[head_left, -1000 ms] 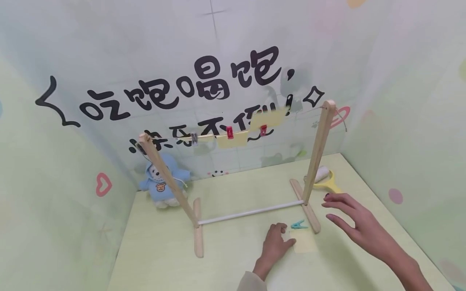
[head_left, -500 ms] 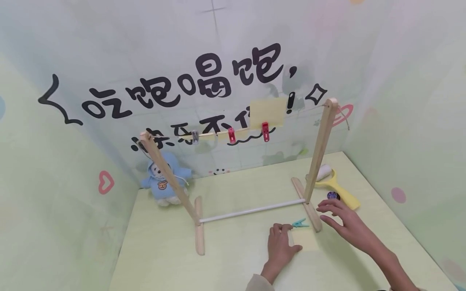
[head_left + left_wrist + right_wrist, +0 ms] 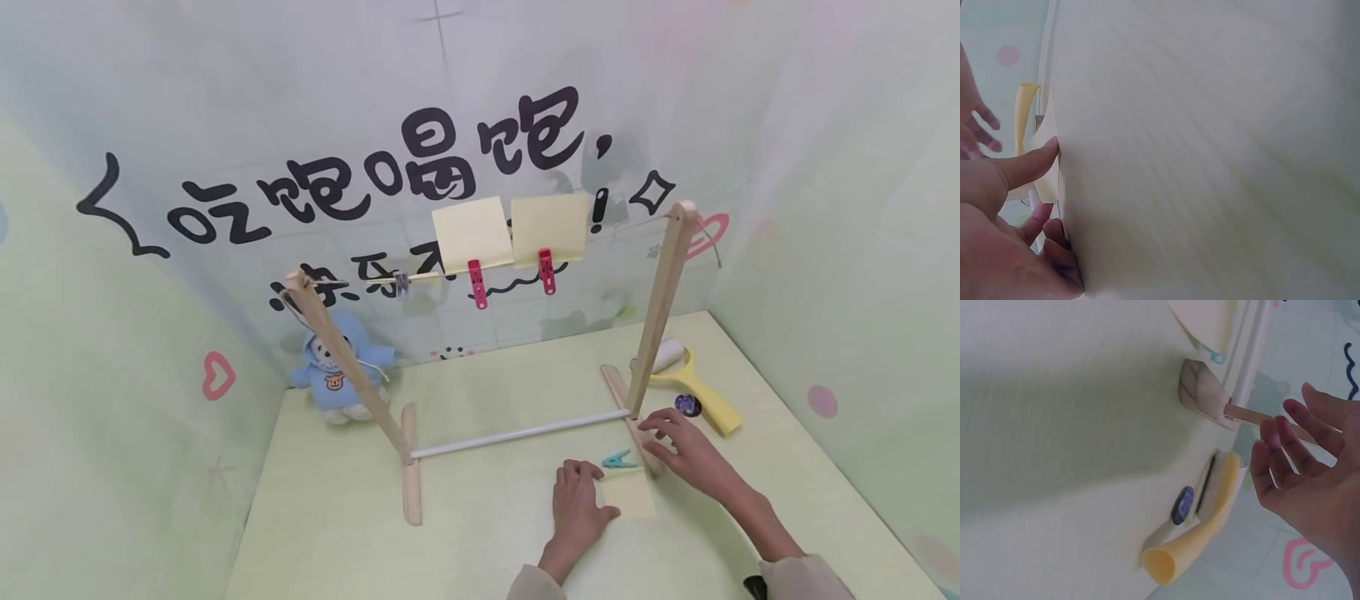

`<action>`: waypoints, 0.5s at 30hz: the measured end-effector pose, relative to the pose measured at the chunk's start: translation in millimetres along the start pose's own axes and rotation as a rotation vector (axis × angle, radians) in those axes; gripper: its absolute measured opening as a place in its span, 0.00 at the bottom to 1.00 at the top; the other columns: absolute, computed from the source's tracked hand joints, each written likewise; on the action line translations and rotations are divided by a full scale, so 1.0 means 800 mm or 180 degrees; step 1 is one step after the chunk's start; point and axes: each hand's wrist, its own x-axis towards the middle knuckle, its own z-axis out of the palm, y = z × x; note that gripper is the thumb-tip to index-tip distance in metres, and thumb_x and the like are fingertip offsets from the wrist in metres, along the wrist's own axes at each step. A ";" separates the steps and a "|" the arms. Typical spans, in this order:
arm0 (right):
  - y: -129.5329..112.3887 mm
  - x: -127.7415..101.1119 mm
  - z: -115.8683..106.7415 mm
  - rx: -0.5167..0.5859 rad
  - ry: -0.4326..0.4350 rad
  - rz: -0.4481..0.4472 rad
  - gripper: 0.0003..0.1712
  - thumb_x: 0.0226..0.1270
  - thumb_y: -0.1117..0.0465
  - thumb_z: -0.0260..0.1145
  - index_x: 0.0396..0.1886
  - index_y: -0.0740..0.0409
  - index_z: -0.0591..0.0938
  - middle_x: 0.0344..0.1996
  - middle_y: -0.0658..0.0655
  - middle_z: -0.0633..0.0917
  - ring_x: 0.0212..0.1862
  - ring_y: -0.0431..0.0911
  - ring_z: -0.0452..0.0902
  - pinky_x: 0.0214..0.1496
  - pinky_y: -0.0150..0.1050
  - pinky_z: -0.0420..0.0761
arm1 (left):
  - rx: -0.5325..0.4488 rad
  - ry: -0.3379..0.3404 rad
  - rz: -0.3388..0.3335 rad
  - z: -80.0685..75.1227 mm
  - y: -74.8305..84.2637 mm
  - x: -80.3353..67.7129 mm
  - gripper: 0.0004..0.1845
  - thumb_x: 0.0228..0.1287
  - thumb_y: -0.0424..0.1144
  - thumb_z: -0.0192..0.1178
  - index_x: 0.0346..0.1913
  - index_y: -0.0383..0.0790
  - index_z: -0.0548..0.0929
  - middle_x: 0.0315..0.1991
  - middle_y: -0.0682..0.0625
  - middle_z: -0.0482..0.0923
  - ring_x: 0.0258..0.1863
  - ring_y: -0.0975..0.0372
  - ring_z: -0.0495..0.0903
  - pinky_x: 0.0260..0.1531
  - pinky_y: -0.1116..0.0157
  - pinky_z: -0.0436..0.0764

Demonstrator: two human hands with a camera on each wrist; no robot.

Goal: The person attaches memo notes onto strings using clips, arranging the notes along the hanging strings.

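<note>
My left hand [image 3: 577,507] rests on the table at the left edge of a pale yellow sticky note [image 3: 632,493], its thumb and index finger pinching that side. In the left wrist view the sticky note [image 3: 1047,128] bows up off the surface. A teal clothes peg [image 3: 618,460] lies at the note's far edge. Over the stand's right wooden foot [image 3: 1204,394] hovers my right hand [image 3: 686,450], fingers loosely bent and holding nothing. Two red pegs [image 3: 477,285] on the string each clip a yellow note [image 3: 472,236], both standing above the line.
The wooden stand [image 3: 658,312] has a white crossbar [image 3: 517,435]. A grey peg [image 3: 402,285] clips a note seen edge-on. Behind are a blue-hooded plush bear [image 3: 337,379], a yellow-handled lint roller [image 3: 705,400] and a dark round object [image 3: 687,406].
My right hand has moved left and away from the lint roller. The middle note on the string has swung up above the line. My left hand has shifted slightly right.
</note>
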 end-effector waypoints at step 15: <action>0.018 0.000 0.039 -0.0127 -0.0445 0.0096 0.24 0.54 0.74 0.74 0.53 0.64 0.82 0.46 0.65 0.75 0.30 0.28 0.64 0.29 0.28 0.70 | 0.0152 0.0045 0.0227 -0.004 -0.002 -0.003 0.29 0.47 0.45 0.79 0.49 0.54 0.73 0.39 0.63 0.72 0.36 0.71 0.61 0.34 0.76 0.59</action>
